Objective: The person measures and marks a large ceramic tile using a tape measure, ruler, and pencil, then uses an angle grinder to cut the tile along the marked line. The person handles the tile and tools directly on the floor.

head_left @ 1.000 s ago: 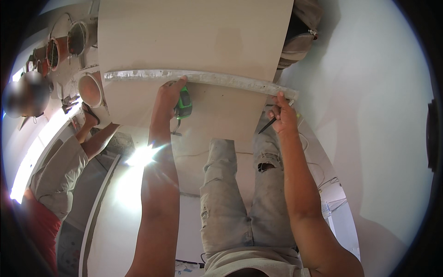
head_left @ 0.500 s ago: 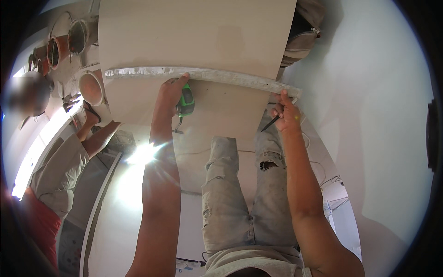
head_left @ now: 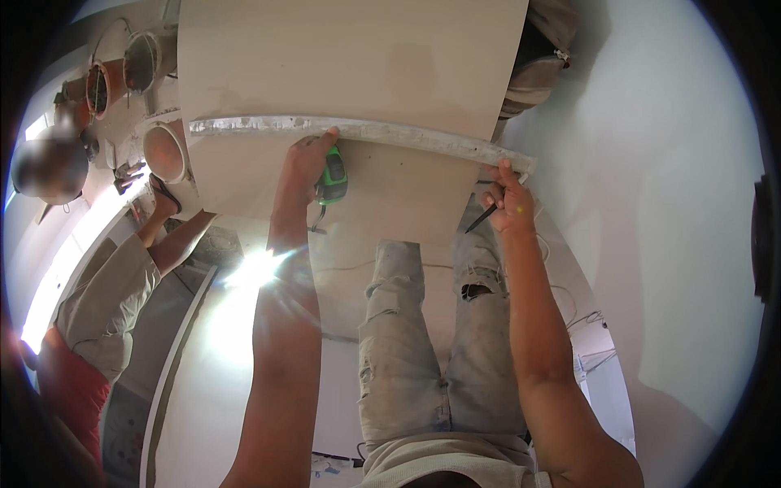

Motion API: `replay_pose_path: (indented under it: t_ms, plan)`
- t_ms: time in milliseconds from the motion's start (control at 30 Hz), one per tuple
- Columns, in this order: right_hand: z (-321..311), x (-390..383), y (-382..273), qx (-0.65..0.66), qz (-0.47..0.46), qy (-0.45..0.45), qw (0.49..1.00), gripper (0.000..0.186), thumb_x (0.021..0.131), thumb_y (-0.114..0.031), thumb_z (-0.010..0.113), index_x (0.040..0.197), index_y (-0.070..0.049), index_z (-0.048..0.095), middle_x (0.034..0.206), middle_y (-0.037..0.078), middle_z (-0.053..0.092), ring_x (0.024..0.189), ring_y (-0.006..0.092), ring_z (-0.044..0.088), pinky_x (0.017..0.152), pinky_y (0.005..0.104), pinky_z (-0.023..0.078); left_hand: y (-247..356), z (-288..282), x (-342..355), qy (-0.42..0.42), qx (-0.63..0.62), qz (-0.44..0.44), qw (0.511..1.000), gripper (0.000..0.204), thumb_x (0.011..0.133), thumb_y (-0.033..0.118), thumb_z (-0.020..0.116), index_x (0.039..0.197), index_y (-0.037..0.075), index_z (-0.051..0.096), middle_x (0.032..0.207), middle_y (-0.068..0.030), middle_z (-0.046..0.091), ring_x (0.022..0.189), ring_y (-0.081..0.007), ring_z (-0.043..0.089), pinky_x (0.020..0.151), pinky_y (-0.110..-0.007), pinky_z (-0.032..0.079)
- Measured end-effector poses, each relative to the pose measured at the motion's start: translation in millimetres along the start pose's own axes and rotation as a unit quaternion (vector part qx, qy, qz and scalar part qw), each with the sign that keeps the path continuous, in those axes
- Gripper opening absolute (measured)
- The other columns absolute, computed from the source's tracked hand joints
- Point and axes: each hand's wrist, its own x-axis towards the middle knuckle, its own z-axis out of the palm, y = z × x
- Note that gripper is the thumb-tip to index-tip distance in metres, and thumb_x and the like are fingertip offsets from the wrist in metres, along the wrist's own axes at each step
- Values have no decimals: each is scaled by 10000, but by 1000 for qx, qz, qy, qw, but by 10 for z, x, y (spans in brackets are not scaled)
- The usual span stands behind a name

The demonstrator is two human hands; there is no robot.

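Observation:
A long pale, scuffed straightedge strip [head_left: 382, 132] lies across a large beige board [head_left: 333, 57]. My left hand [head_left: 307, 163] is closed on a green-and-black tape measure [head_left: 332, 180], fingertips on the strip's lower edge near its middle; a small metal hook hangs below the tape. My right hand [head_left: 511, 199] grips a thin black pen or pencil [head_left: 482, 218], angled down-left, with a finger touching the strip's right end. Below the board are my legs [head_left: 399, 342] in torn grey trousers.
A co-worker [head_left: 98, 309] in grey shorts and red top is at the left, near several buckets [head_left: 165, 154]. A brown bundle [head_left: 537, 65] lies beside the board's upper right, against a pale wall [head_left: 667, 228]. Cables [head_left: 561, 293] trail at lower right; bright glare covers the lower left.
Both hands and the strip have edged slightly up and to the right in view, as has the board. The grips look the same.

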Motion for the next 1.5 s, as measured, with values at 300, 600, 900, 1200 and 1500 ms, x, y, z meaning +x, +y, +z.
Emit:
replay_pose_path:
  t_ms: [300,600,900,1200,1500]
  plan:
    - [-7,22,16,-29,-2,17,999,377,859,-355,794,1039,-68,629,1068,89,718,484,78,320,506,268,344,-18,-14,-11,-14,7,4,1000,411,886,404,729,1048,31,671,875,-38,597,761,-158,548,680,-358,483]
    - [35,-25,-20,-31,-9,3,999,349,876,-343,780,1030,-63,641,1033,102,725,485,76,316,516,265,335,59,18,-96,-6,-26,-5,1000,479,909,403,699,1098,-34,652,869,-78,606,773,-179,564,679,-380,503]
    - [7,9,-9,-25,-3,-18,1000,362,864,-348,791,1039,-73,633,1011,82,716,477,73,312,506,261,332,95,-7,-133,-6,-9,0,1000,465,922,399,674,1079,-39,650,877,-94,604,783,-185,561,667,-382,502]
    - [1,1,-22,-30,5,-26,999,414,862,-375,788,1086,-66,630,1102,91,704,489,69,296,520,253,339,99,-15,-118,-12,-13,-17,1000,481,923,413,673,1091,-37,651,875,-97,605,799,-197,562,699,-388,498]
    - [-79,67,25,-28,8,-4,1000,428,882,-376,765,1133,-64,616,1251,109,654,478,60,303,511,231,343,105,-2,-126,1,-3,-13,1000,469,927,409,668,1069,-37,655,857,-97,605,784,-194,570,680,-393,505]
